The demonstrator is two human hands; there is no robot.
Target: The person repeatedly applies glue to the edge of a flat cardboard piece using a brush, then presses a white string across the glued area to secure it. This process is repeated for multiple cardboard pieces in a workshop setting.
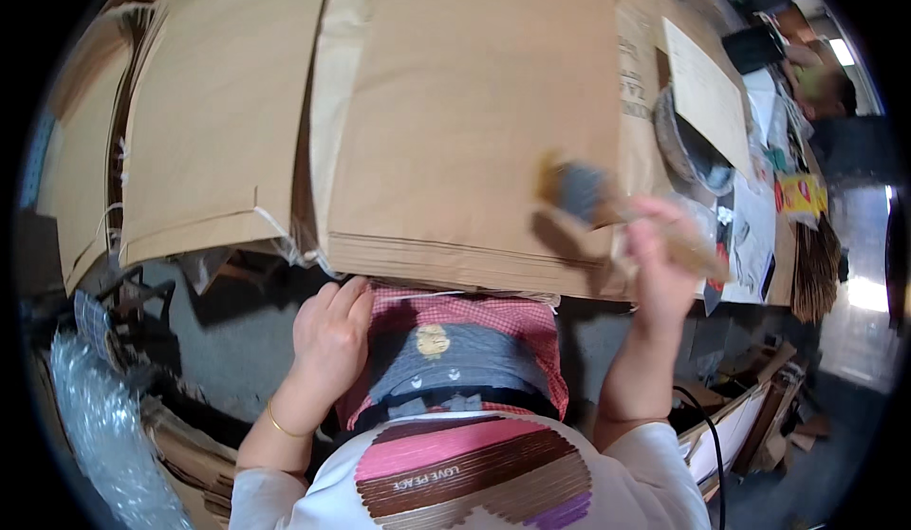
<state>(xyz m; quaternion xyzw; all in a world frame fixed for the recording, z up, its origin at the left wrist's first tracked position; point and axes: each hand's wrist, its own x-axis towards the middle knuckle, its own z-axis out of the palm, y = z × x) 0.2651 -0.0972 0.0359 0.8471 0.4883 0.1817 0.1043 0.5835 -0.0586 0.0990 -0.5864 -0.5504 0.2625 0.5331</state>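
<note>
A tall stack of flat brown cardboard sheets (pixel 465 122) lies right in front of me, its near edge at my waist. My right hand (pixel 660 264) grips a wooden-handled paintbrush (pixel 607 209), blurred, with its dark bristles over the top sheet near the right corner. My left hand (pixel 332 326) rests with fingers curled against the lower front edge of the stack, holding nothing else. Below the stack I see my checked red apron and striped top.
A second cardboard stack (pixel 209 122) tied with white string lies to the left. A grey round bowl (pixel 688 146) and a pale sheet (pixel 707 93) sit at the right. Clear plastic wrap (pixel 104 426) lies lower left; another person (pixel 821 79) is at upper right.
</note>
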